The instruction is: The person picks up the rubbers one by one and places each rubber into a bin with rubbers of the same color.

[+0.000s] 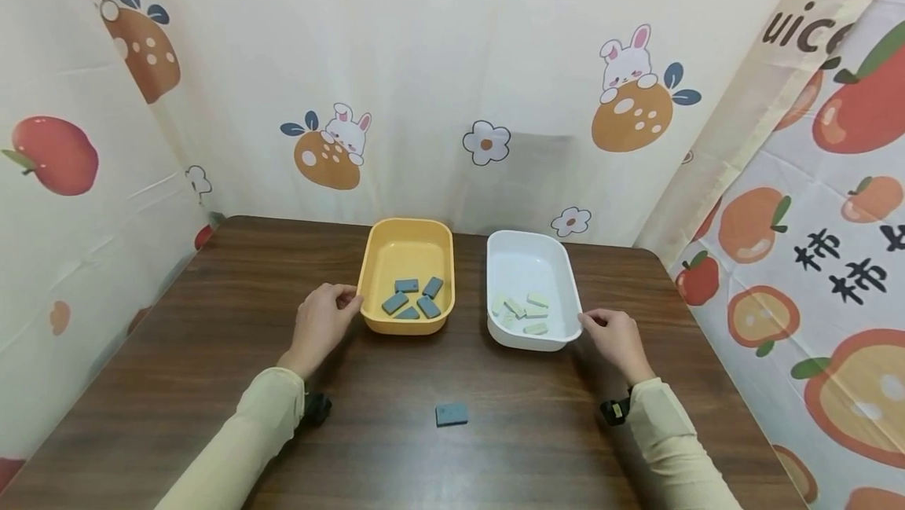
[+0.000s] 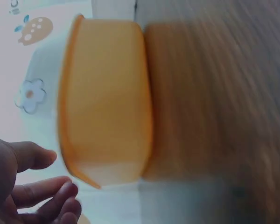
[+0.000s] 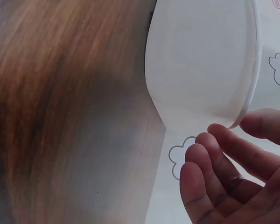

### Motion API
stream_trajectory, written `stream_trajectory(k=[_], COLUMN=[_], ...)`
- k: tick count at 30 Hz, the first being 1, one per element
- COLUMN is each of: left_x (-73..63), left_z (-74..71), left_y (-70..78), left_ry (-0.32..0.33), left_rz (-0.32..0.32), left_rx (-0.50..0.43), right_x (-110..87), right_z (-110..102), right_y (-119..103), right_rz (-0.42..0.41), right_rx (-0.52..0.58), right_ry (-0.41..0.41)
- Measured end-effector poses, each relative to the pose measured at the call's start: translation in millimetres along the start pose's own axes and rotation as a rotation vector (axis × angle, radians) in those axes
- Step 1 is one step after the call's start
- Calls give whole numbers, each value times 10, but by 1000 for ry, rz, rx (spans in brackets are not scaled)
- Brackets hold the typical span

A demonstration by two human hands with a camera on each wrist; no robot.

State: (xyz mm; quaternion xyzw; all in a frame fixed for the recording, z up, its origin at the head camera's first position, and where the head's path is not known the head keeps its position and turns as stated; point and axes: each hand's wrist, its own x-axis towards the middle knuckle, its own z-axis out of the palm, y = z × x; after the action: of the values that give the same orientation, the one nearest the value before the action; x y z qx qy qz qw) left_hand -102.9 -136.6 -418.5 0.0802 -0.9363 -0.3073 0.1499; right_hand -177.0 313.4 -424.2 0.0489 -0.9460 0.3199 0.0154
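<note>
My left hand (image 1: 324, 323) is at the left rim of a yellow bin (image 1: 408, 239). In the left wrist view, the thumb and fingers stand apart just beside the bin's rim. My right hand (image 1: 613, 339) pinches the right rim of a white bin (image 1: 526, 255) between thumb and index finger, as the right wrist view shows; its other fingers are loosely bent. Several dark blue-grey rectangular blocks (image 1: 429, 306) lie in the yellow bin. Several pale yellow-green blocks (image 1: 535, 328) lie in the white one. A single dark block (image 1: 451, 414) rests on the table in front of both bins.
Both bins stand side by side, with a gap between them, near the far edge of the dark wooden table (image 1: 382, 447). A printed curtain (image 1: 438, 62) hangs right behind that edge, and fruit-patterned cloth closes off both sides.
</note>
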Motion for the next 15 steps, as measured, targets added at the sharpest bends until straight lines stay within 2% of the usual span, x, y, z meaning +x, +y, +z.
stream_trajectory(k=[6,15], left_x=[-80,-218], left_z=[-33,107], left_y=[185,357], left_ry=[22,-25], left_rz=[77,178], left_rx=[-20,-27], right_x=[-17,-35], right_z=[12,35], right_y=[10,20], right_rz=[11,75], right_rx=[23,82], right_ry=[14,-27])
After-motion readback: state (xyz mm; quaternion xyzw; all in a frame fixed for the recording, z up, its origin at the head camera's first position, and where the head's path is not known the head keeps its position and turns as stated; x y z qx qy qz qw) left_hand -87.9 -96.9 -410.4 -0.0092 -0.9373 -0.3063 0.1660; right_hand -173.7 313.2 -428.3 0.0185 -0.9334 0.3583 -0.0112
